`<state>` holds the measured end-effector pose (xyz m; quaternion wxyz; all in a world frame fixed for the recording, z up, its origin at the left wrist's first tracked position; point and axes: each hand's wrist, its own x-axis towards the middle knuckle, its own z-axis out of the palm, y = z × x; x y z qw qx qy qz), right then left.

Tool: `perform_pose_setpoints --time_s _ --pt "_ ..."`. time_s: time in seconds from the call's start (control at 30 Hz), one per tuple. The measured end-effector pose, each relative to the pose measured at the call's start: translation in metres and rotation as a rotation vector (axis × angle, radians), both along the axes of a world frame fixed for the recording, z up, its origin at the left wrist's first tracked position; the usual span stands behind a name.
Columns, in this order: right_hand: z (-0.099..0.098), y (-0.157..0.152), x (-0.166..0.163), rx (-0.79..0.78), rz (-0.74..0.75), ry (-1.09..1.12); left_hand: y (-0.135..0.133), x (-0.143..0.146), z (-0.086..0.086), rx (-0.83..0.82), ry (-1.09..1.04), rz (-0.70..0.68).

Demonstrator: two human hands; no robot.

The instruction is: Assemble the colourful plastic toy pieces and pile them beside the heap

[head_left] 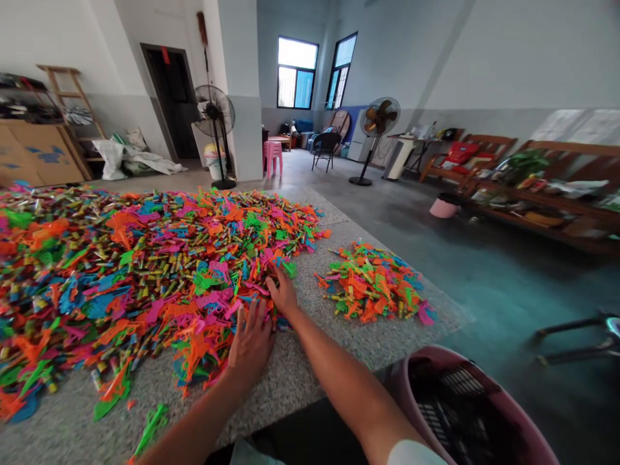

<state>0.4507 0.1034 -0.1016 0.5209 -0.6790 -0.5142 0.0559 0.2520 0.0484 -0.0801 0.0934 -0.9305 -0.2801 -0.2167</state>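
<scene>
my left hand (249, 342) open, palm flat on near edge of the big plastic-piece heap (121, 271), probably pinning it | my right hand (282, 292) fingertips dug into heap, grip can't tell | small pile (372, 284) kept apart, right side of granite table (300, 381) | pink basket (460, 413) under my right elbow

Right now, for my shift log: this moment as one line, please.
left hand: flat, open, on big plastic pile | right hand: fingertips in its edge | small pile: apart, rightward

Beyond the far edge of the table (295, 381) we see pale walls (484, 58), daylit windows (296, 72), two standing fans (380, 118) and wooden benches (562, 200) on a grey floor (484, 278).
</scene>
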Motion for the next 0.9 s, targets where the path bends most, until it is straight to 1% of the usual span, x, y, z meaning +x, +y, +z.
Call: perform_pose_setpoints --time_s 0.1,0.17,0.23,0.33,0.43,0.53,0.63,0.7,0.77,0.83,0.9 --pt "0.002 0.007 -0.031 0.061 -0.033 0.176 0.012 -0.015 0.008 0.004 -0.020 0.033" --pt "0.004 0.011 -0.052 0.068 -0.072 0.279 0.018 -0.028 0.015 0.006 -0.024 0.061" --pt "0.004 0.015 -0.075 0.063 -0.129 0.336 0.023 -0.043 0.024 0.011 -0.015 0.084" --pt "0.007 0.018 -0.110 0.027 -0.180 0.333 0.031 -0.068 0.036 0.013 0.004 0.122" --pt "0.015 0.020 -0.145 -0.028 -0.181 0.291 0.041 -0.095 0.044 0.017 0.017 0.171" --pt "0.028 0.025 -0.177 -0.094 -0.133 0.223 0.052 -0.119 0.050 0.022 0.011 0.218" --pt "0.044 0.031 -0.200 -0.060 -0.040 0.155 0.061 -0.140 0.055 0.039 -0.037 0.278" --pt "0.054 0.033 -0.206 -0.001 0.070 0.080 0.068 -0.153 0.058 0.048 -0.092 0.316" --pt "0.063 0.033 -0.200 0.015 0.196 -0.017 0.075 -0.167 0.059 0.035 -0.148 0.315" --pt "0.070 0.028 -0.182 -0.015 0.266 -0.100 0.082 -0.181 0.056 0.005 -0.239 0.335" --pt "0.074 0.021 -0.151 -0.046 0.246 -0.164 0.088 -0.194 0.051 -0.049 -0.330 0.410"
